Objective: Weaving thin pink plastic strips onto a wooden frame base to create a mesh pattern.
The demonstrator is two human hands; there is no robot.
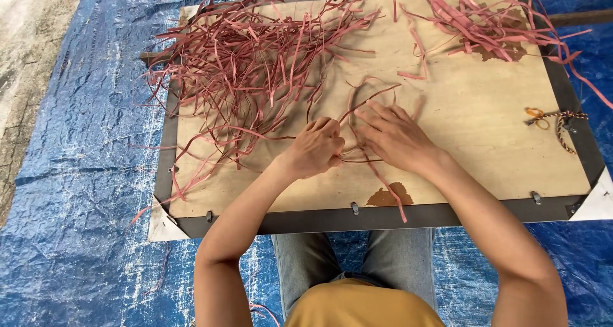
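Observation:
My left hand [315, 148] is closed, pinching thin reddish-pink strips [367, 97] at the middle of a wooden board [472, 110]. Right beside it, my right hand [396, 137] lies on the same strips with its fingers stretched over them, pressing them to the board. The strips loop up and away from both hands, and one runs down to the board's near edge. A big tangled heap of the same strips [242, 65] covers the board's far left.
A smaller heap of strips [485, 20] lies at the far right of the board. A short braided cord with an orange loop [554, 119] sits near the right edge. The board has a dark frame [383, 218] and rests on a blue tarpaulin [83, 193].

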